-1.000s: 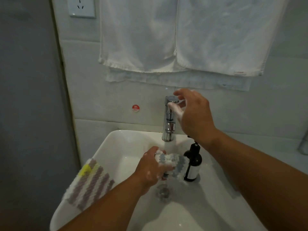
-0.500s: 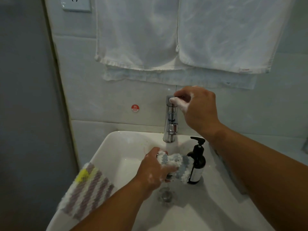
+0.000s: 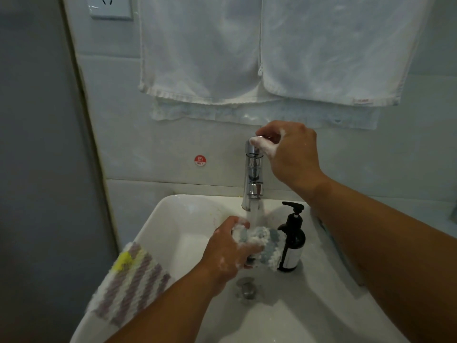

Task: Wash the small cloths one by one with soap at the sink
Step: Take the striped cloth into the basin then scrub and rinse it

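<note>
My left hand (image 3: 228, 251), foamy with soap, grips a bunched blue-and-white striped cloth (image 3: 264, 246) over the white sink (image 3: 173, 219). Water runs from the chrome tap (image 3: 252, 174) onto the cloth. At the top of the tap my soapy right hand (image 3: 289, 152) pinches the tap handle. A black soap pump bottle (image 3: 293, 241) stands inside the basin just right of the cloth. On the sink's left rim a second cloth (image 3: 131, 280) lies draped, striped purple and white with a yellow patch.
The drain (image 3: 246, 289) sits below my left hand. White towels (image 3: 247, 50) hang on the wall above the tap. A red HOT sticker (image 3: 200, 160) is on the tile left of the tap, a wall socket (image 3: 110, 7) at top left.
My right hand has closed onto the tap handle, and water now runs from the spout onto the cloth. My left hand keeps the cloth under the tap.
</note>
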Action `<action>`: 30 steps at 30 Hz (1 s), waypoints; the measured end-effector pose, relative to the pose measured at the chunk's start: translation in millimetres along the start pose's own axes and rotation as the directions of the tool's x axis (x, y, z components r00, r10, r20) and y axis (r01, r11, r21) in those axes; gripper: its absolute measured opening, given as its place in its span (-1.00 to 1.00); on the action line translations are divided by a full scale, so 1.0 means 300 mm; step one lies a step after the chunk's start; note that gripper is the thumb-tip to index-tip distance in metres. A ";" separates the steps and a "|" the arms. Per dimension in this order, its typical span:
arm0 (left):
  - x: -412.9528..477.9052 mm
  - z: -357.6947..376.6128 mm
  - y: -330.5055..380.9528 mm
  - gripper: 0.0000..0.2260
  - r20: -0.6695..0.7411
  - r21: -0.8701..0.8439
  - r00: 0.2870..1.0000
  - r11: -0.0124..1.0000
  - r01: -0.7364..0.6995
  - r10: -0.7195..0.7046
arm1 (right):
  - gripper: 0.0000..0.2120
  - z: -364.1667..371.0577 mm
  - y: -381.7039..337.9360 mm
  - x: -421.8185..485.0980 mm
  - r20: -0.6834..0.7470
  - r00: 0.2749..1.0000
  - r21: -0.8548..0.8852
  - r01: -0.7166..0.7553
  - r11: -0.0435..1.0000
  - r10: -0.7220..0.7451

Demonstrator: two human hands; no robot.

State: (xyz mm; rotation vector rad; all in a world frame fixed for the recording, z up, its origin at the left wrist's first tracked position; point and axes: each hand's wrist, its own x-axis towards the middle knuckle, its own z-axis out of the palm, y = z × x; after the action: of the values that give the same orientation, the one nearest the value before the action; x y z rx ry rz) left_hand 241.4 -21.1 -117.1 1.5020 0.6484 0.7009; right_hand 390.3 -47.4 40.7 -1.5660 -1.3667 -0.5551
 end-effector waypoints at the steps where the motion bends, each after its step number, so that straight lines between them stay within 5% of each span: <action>1: 0.000 0.001 -0.001 -0.66 0.001 0.007 1.000 1.000 -0.002 0.002 | -0.86 0.001 0.000 0.002 -0.003 1.000 0.002 -0.004 1.000 0.004; 30: -0.008 -0.002 -0.012 -0.63 0.007 0.022 1.000 1.000 -0.014 0.014 | -0.87 0.011 0.003 -0.035 -0.020 1.000 -0.047 -0.008 0.999 0.007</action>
State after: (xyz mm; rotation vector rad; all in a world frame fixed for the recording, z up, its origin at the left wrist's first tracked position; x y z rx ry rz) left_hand 239.5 -22.5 -120.7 1.5302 0.6424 0.7011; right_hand 387.4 -49.8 30.3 -1.5988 -1.3402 -0.6008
